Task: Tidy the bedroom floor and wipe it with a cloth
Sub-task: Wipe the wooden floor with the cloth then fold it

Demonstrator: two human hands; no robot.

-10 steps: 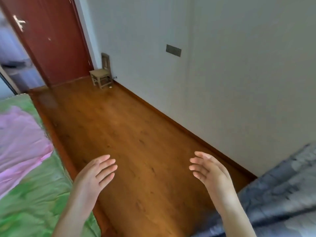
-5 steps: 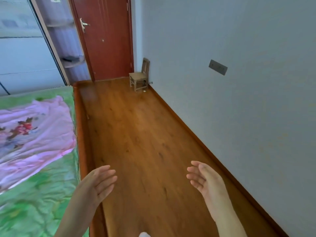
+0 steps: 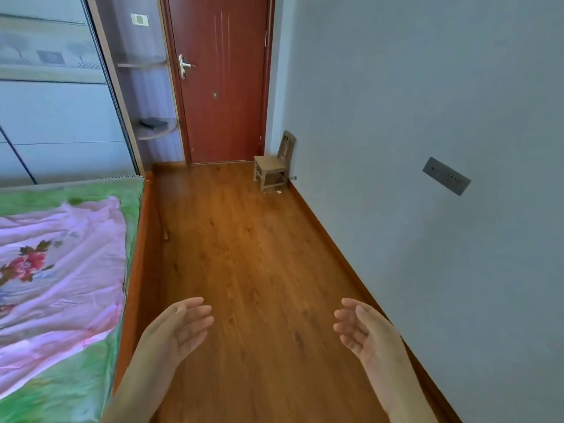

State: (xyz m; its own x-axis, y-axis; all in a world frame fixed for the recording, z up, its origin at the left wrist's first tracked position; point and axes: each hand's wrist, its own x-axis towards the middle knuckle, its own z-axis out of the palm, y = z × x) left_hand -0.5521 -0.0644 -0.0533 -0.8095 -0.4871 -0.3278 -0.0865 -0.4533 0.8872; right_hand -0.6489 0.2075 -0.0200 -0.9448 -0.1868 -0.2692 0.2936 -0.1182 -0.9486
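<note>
The wooden floor (image 3: 244,270) runs hard and glossy between bed (image 3: 61,377) and wall, likely slick once wiped. By the door a small wooden chair (image 3: 272,166) looks light and stiff (lift by its backrest). Left hand (image 3: 177,328) and right hand (image 3: 363,328) hover empty, fingers loosely spread; no cloth shows.

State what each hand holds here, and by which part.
Nothing is held. The left hand and right hand are open and empty above the wooden floor.

A home bedroom: bed (image 3: 70,270), sliding wardrobe (image 3: 55,117), wooden floor (image 3: 244,270), door (image 3: 219,80).
</note>
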